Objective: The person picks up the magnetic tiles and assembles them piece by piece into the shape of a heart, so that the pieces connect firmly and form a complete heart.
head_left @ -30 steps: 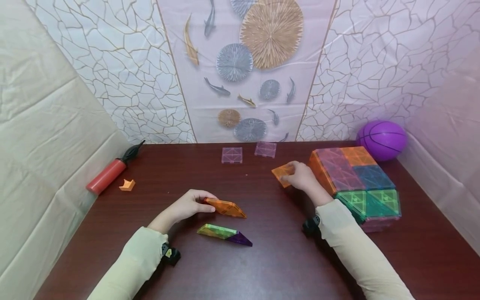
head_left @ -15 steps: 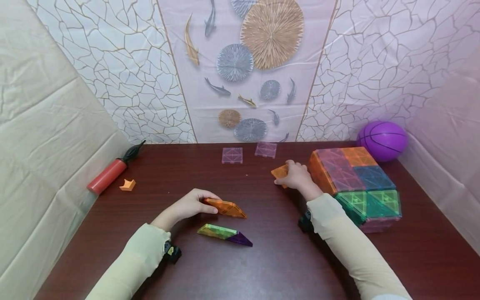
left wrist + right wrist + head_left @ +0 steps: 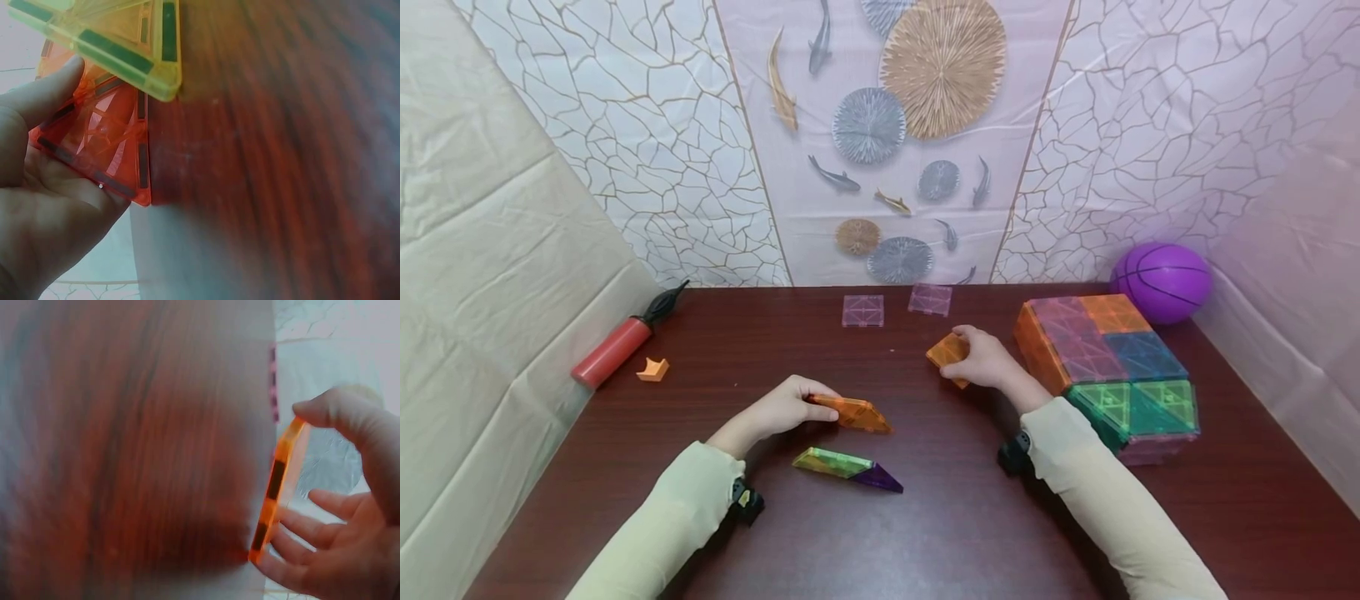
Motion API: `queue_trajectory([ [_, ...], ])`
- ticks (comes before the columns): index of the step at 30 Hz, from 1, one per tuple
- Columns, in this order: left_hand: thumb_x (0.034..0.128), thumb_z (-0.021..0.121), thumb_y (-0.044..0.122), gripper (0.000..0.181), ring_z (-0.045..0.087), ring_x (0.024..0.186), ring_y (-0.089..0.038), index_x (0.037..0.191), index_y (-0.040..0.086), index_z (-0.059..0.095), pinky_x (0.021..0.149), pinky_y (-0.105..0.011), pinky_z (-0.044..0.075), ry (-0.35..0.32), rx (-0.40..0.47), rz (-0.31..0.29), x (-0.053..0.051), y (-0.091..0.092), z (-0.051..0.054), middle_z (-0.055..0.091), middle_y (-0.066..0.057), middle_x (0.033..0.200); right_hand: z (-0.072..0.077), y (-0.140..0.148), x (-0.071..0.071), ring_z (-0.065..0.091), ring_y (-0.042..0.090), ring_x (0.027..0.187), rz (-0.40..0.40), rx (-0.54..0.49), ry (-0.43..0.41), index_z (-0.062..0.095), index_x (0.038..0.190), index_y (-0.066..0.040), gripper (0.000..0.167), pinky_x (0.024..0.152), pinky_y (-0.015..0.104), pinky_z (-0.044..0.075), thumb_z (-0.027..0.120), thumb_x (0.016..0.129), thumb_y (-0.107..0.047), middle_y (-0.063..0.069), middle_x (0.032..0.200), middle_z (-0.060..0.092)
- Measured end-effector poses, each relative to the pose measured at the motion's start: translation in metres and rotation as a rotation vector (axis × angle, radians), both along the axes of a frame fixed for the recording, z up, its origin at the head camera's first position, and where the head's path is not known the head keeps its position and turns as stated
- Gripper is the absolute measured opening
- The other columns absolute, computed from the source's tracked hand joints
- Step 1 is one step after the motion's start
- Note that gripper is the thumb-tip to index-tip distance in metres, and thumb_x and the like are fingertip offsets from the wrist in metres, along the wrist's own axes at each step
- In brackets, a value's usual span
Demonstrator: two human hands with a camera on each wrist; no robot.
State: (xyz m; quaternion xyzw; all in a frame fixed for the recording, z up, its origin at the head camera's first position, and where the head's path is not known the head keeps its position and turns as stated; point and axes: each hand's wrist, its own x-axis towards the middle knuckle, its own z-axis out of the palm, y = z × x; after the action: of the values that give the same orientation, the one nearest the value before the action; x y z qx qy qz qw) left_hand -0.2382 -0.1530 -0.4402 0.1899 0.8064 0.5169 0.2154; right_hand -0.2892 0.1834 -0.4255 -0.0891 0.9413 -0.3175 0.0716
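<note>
My left hand [image 3: 786,412] pinches the left end of an orange magnetic tile panel [image 3: 859,415] standing on its edge on the table. In the left wrist view, my thumb lies across this panel's orange tile [image 3: 100,137]. Nearer to me stands a low green and purple magnetic tile panel [image 3: 835,463], apart from both hands; its yellow-green tile [image 3: 119,47] fills the top of the left wrist view. My right hand [image 3: 988,360] grips an orange square magnetic tile [image 3: 945,356], seen edge-on in the right wrist view between the thumb and fingers [image 3: 312,528].
A large block of joined magnetic tiles [image 3: 1086,350] stands at the right, with a purple ball [image 3: 1163,283] behind it. Two pink square tiles [image 3: 862,311] lie flat at the back. A red hand pump [image 3: 613,352] and a small orange crown-shaped piece [image 3: 653,370] are at the left.
My right hand has shifted left with the orange square tile, away from the large block. The left hand and its panel have hardly moved.
</note>
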Motion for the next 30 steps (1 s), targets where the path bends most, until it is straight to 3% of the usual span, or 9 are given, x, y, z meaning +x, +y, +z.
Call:
queue_trajectory([
  [11, 0.0866, 0.07, 0.009, 0.025, 0.063, 0.084, -0.015, 0.11, 0.003, 0.072, 0.076, -0.031, 0.052, 0.002, -0.013, 0.04, -0.012, 0.01, 0.0, 0.072, -0.01, 0.1, 0.0, -0.018, 0.031, 0.05, 0.039, 0.121, 0.178, -0.18, 0.03, 0.037, 0.143, 0.0, 0.081, 0.1, 0.05, 0.042, 0.079, 0.076, -0.021, 0.022, 0.14, 0.045],
  [24, 0.0857, 0.071, 0.008, 0.024, 0.059, 0.077, -0.016, 0.109, 0.002, 0.073, 0.067, -0.03, 0.048, 0.013, -0.024, 0.048, -0.021, 0.02, 0.002, 0.073, -0.009, 0.097, 0.0, -0.035, 0.052, 0.047, 0.033, 0.121, 0.392, -0.265, -0.019, 0.03, 0.147, 0.006, 0.09, 0.102, 0.049, 0.042, 0.079, 0.074, -0.013, 0.017, 0.135, 0.041],
  [30, 0.0855, 0.071, 0.009, 0.024, 0.062, 0.086, -0.014, 0.108, 0.001, 0.073, 0.077, -0.031, 0.051, 0.034, -0.032, 0.049, -0.026, 0.024, -0.001, 0.073, -0.011, 0.099, -0.002, -0.037, 0.056, 0.046, 0.032, 0.122, 0.452, -0.292, -0.041, 0.032, 0.146, 0.005, 0.089, 0.103, 0.049, 0.041, 0.079, 0.072, -0.01, 0.014, 0.133, 0.041],
])
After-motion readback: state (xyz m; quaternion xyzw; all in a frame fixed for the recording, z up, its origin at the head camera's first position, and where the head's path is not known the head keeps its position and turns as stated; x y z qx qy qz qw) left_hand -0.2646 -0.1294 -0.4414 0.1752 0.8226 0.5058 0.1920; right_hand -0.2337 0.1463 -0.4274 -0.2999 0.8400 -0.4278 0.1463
